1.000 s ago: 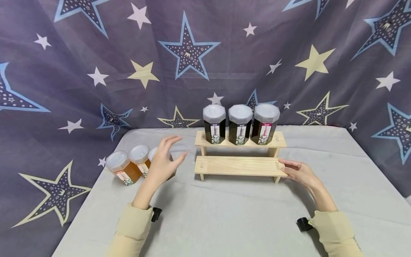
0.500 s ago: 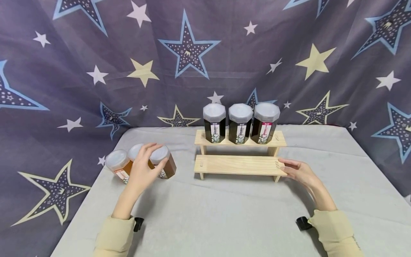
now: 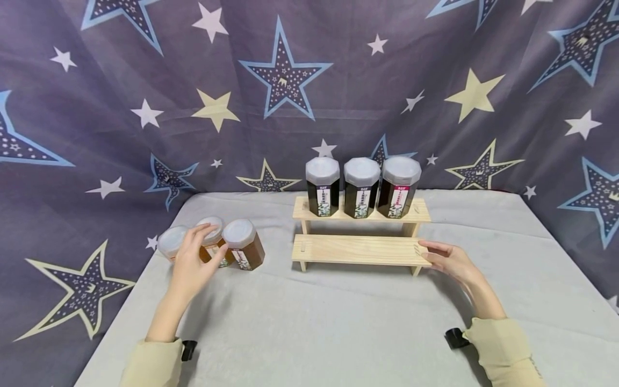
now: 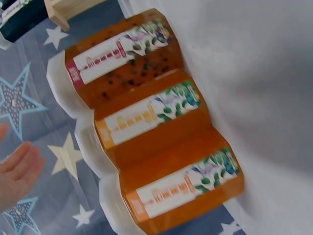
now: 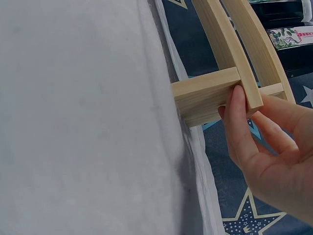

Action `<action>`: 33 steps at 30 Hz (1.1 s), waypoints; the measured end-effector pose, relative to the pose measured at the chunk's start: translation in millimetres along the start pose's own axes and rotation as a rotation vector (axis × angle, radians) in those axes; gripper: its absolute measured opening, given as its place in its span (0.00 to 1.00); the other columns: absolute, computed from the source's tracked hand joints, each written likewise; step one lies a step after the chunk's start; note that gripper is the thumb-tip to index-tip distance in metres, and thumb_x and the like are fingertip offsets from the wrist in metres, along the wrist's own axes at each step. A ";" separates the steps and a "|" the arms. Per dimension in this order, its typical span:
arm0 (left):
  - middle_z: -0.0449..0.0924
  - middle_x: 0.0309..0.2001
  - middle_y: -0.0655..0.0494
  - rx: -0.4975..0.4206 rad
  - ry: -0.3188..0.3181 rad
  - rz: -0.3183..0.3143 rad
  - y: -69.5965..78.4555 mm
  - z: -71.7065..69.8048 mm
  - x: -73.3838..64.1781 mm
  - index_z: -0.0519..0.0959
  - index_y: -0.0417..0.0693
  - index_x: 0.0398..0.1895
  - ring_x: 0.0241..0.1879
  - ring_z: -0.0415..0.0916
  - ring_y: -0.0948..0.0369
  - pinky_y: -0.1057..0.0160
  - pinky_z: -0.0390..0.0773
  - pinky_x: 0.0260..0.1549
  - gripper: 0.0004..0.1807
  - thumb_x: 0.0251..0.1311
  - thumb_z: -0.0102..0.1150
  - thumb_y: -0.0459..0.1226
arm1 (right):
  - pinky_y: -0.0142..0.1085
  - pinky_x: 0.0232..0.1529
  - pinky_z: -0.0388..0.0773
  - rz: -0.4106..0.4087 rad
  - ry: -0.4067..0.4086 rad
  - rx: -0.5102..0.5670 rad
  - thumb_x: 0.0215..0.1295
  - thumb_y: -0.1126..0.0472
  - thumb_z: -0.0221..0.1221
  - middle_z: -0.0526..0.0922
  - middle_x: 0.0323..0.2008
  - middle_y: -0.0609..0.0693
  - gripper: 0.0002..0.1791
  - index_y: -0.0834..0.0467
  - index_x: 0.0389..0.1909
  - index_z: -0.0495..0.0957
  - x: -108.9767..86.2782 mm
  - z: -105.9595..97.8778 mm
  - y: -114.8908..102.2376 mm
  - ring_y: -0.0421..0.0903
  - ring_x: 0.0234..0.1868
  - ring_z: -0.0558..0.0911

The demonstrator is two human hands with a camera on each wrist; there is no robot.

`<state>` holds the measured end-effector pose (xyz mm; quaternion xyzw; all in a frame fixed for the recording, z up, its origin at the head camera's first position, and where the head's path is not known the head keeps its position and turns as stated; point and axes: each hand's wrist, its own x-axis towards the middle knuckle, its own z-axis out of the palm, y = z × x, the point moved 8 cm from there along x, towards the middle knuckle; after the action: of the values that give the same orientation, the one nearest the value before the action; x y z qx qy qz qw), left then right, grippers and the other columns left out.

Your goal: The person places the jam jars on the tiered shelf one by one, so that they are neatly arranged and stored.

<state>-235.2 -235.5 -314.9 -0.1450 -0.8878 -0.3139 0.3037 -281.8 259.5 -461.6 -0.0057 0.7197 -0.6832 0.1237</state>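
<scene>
Three amber jars with white lids stand in a row at the left: a brown-amber jar [image 3: 251,253] with dark specks, a middle jar [image 4: 151,120] and an orange-labelled jar [image 4: 181,191]. My left hand [image 3: 189,264] reaches over the row with fingers spread, partly covering the middle and leftmost jars in the head view. In the left wrist view its fingers [image 4: 22,164] are extended, apart from the jars' lids. My right hand [image 3: 452,262] pinches the right end of the lower board of a two-step wooden shelf [image 3: 358,249], thumb and fingers on either face.
On the shelf's upper step stand three dark jars with white lids, a left one [image 3: 323,188], a middle one [image 3: 361,189] and a right one [image 3: 398,188]. A grey cloth [image 3: 329,322] covers the table, and a star-patterned curtain [image 3: 300,134] hangs behind.
My left hand has moved left, from beside the brown-amber jar across to the middle and leftmost jars. The right hand stays at the shelf end, and the jars have not moved.
</scene>
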 end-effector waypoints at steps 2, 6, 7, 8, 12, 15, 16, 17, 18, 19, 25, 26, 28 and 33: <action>0.67 0.50 0.40 0.011 -0.001 -0.019 -4.9 -3.5 -1.3 0.72 0.37 0.49 0.51 0.64 0.44 0.44 0.61 0.47 0.23 0.45 0.61 0.31 | 0.30 0.39 0.76 -0.008 -0.007 0.005 0.57 0.65 0.56 0.79 0.35 0.39 0.29 0.74 0.57 0.60 -0.5 0.6 -0.9 0.35 0.37 0.79; 0.67 0.50 0.38 0.045 0.015 -0.028 -13.6 -12.0 -4.0 0.71 0.37 0.50 0.51 0.62 0.43 0.44 0.60 0.48 0.24 0.47 0.61 0.33 | 0.31 0.39 0.76 -0.018 -0.016 0.022 0.58 0.67 0.55 0.79 0.35 0.40 0.30 0.77 0.58 0.56 -1.9 1.4 -3.2 0.35 0.36 0.79; 0.67 0.50 0.38 0.053 0.021 -0.028 -15.4 -14.2 -4.6 0.71 0.36 0.50 0.51 0.62 0.43 0.44 0.60 0.47 0.24 0.47 0.61 0.33 | 0.31 0.39 0.76 -0.020 -0.020 0.021 0.58 0.67 0.55 0.79 0.35 0.39 0.31 0.77 0.58 0.56 -2.3 1.6 -3.6 0.35 0.36 0.79; 0.67 0.50 0.38 0.060 0.028 -0.025 -17.1 -16.3 -5.0 0.71 0.36 0.50 0.51 0.62 0.43 0.45 0.60 0.48 0.24 0.47 0.61 0.33 | 0.31 0.39 0.76 -0.020 -0.019 0.024 0.58 0.67 0.55 0.79 0.35 0.40 0.31 0.77 0.58 0.55 -2.6 1.6 -4.1 0.35 0.36 0.79; 0.67 0.49 0.37 0.086 0.049 -0.019 -22.8 -23.5 -5.8 0.71 0.34 0.49 0.51 0.61 0.43 0.45 0.59 0.48 0.24 0.46 0.61 0.33 | 0.32 0.39 0.76 -0.026 -0.024 0.033 0.58 0.67 0.55 0.79 0.35 0.40 0.31 0.78 0.58 0.55 -3.2 1.6 -4.5 0.35 0.36 0.79; 0.67 0.49 0.37 0.100 0.054 -0.025 -27.2 -27.0 -6.2 0.71 0.34 0.49 0.51 0.61 0.43 0.45 0.59 0.48 0.24 0.45 0.60 0.33 | 0.32 0.39 0.76 -0.030 -0.026 0.037 0.58 0.67 0.55 0.79 0.35 0.40 0.29 0.77 0.58 0.57 -2.9 1.1 -3.7 0.35 0.36 0.79; 0.67 0.49 0.38 0.104 0.053 -0.030 -28.8 -27.9 -6.5 0.71 0.34 0.49 0.51 0.61 0.43 0.45 0.59 0.48 0.24 0.46 0.60 0.33 | 0.32 0.39 0.76 -0.033 -0.026 0.037 0.58 0.67 0.55 0.79 0.35 0.40 0.29 0.76 0.57 0.58 -2.8 1.1 -3.6 0.35 0.36 0.79; 0.66 0.50 0.38 0.107 0.051 -0.038 -30.5 -28.6 -6.8 0.70 0.35 0.49 0.52 0.61 0.43 0.44 0.59 0.48 0.24 0.46 0.60 0.33 | 0.32 0.39 0.76 -0.033 -0.027 0.036 0.58 0.67 0.55 0.80 0.35 0.40 0.28 0.76 0.57 0.59 -2.8 0.8 -3.2 0.35 0.36 0.79; 0.66 0.50 0.38 0.110 0.049 -0.045 -32.2 -29.2 -7.0 0.70 0.35 0.49 0.52 0.60 0.43 0.44 0.59 0.48 0.24 0.46 0.60 0.33 | 0.32 0.39 0.76 -0.032 -0.024 0.036 0.58 0.67 0.55 0.80 0.35 0.39 0.28 0.75 0.57 0.59 -2.7 0.6 -2.9 0.35 0.36 0.79; 0.66 0.50 0.38 0.113 0.048 -0.053 -33.8 -29.7 -7.3 0.70 0.35 0.49 0.52 0.60 0.43 0.44 0.59 0.48 0.24 0.46 0.60 0.33 | 0.31 0.39 0.76 -0.033 -0.025 0.032 0.58 0.67 0.55 0.80 0.35 0.39 0.28 0.75 0.57 0.59 -2.7 0.5 -2.7 0.35 0.37 0.79; 0.65 0.51 0.38 0.152 0.039 -0.104 -43.9 -31.4 -9.0 0.70 0.38 0.50 0.52 0.60 0.42 0.43 0.59 0.48 0.24 0.47 0.60 0.35 | 0.31 0.39 0.76 -0.026 -0.024 0.024 0.59 0.66 0.55 0.79 0.35 0.39 0.30 0.77 0.58 0.56 -2.9 0.7 -2.6 0.35 0.37 0.79; 0.65 0.51 0.38 0.159 0.040 -0.110 -45.6 -31.7 -9.3 0.71 0.38 0.50 0.52 0.60 0.41 0.43 0.59 0.47 0.24 0.47 0.60 0.35 | 0.32 0.39 0.76 -0.023 -0.024 0.028 0.59 0.67 0.55 0.79 0.35 0.39 0.30 0.77 0.58 0.56 -2.7 0.7 -2.5 0.35 0.36 0.79; 0.65 0.51 0.37 0.168 0.042 -0.123 -49.4 -32.5 -10.3 0.71 0.38 0.50 0.51 0.60 0.41 0.43 0.60 0.46 0.23 0.48 0.59 0.36 | 0.32 0.39 0.76 -0.022 -0.028 0.032 0.59 0.67 0.55 0.79 0.35 0.40 0.30 0.77 0.58 0.55 -2.5 1.2 -2.9 0.35 0.37 0.79; 0.63 0.52 0.35 0.175 0.026 -0.162 -58.3 -33.2 -12.6 0.70 0.38 0.51 0.51 0.59 0.41 0.42 0.60 0.43 0.24 0.49 0.58 0.38 | 0.32 0.39 0.76 -0.012 -0.023 0.037 0.58 0.66 0.56 0.79 0.36 0.40 0.29 0.75 0.58 0.59 -1.6 1.1 -2.1 0.35 0.37 0.79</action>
<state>-236.8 -302.2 -329.7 -0.0416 -0.9166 -0.2605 0.3005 -280.3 258.5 -459.3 -0.0156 0.7055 -0.6969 0.1277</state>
